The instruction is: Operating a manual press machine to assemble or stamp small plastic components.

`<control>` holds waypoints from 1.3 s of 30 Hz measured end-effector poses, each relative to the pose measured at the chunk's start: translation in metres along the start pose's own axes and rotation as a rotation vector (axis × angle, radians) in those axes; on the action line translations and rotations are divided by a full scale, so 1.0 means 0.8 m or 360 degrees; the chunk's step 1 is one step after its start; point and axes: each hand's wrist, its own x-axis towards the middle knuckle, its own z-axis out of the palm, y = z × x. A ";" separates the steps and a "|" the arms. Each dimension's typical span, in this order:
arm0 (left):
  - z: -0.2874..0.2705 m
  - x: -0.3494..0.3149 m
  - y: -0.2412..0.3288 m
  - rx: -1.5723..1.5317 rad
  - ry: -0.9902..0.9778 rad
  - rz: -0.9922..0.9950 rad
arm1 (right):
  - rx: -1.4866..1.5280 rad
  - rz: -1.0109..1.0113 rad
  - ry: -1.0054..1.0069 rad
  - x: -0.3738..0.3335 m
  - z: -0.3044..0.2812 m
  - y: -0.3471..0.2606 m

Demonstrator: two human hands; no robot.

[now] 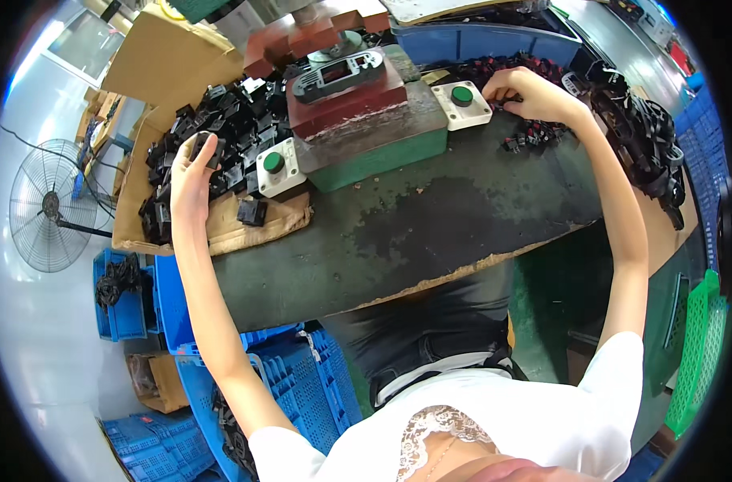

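Observation:
My left hand (191, 181) is over the cardboard box at the left, its fingers closed round a small black plastic part (208, 149). Many similar black parts (229, 112) lie heaped behind it, and a single one (252, 213) rests on the cardboard flap. On the far right, my right hand (530, 92) reaches to a pile of small black and red pieces (534, 132). Its fingers are bent together, and what is between them is too small to tell. Between my hands, a long black and grey plastic piece (339, 76) lies on the dark red block (346, 108) of a press.
White boxes with green buttons flank the press, one on the left (280, 169) and one on the right (462, 104). A blue bin (486, 44) stands behind. Black cabled parts (643, 136) lie at the right. The worktable (430, 217) has a worn front edge. A fan (51, 205) stands left.

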 end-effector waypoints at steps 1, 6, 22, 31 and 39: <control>0.003 0.001 -0.001 0.0028 0.0007 0.0011 | 0.0014 0.0025 -0.0018 0.001 0.004 0.000; 0.011 0.008 -0.007 -0.0533 -0.0223 -0.0144 | 0.0108 0.0153 -0.0073 0.010 0.017 0.004; 0.093 -0.006 0.041 0.0351 -0.0402 0.0227 | 0.1237 -0.0214 0.0426 -0.004 -0.019 -0.034; 0.151 0.001 0.032 0.0270 -0.0359 0.0452 | 0.0941 -0.0093 0.0458 0.041 -0.008 -0.077; 0.170 0.026 0.020 0.0416 -0.0294 0.0641 | 0.0509 -0.0214 0.0669 0.119 0.023 -0.094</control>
